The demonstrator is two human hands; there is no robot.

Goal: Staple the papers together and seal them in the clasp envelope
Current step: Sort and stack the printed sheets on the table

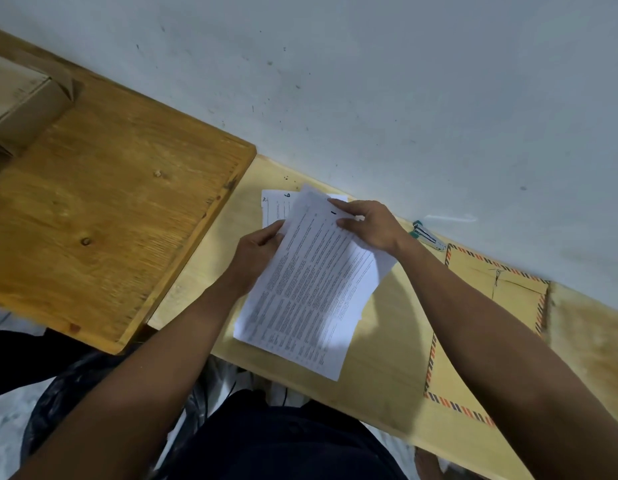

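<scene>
A stack of white printed papers point(314, 285) is held tilted over the pale yellow table point(387, 341). My left hand point(257, 252) grips its left edge near the top. My right hand point(370, 225) pinches the stack's top right part, fingers pressed on the top sheet. Another printed sheet point(276, 207) lies flat on the table behind the stack, partly hidden by it. A small silver and teal stapler point(427, 234) lies by the wall, right of my right hand. The brown clasp envelope point(501, 306) with a striped border lies flat further right, partly under my right forearm.
A darker wooden table point(110, 209) stands on the left, slightly higher, with a cardboard box point(20, 105) at its far left corner. A grey wall point(370, 81) runs along the back of both tables. Dark trousers and plastic bags fill the space below.
</scene>
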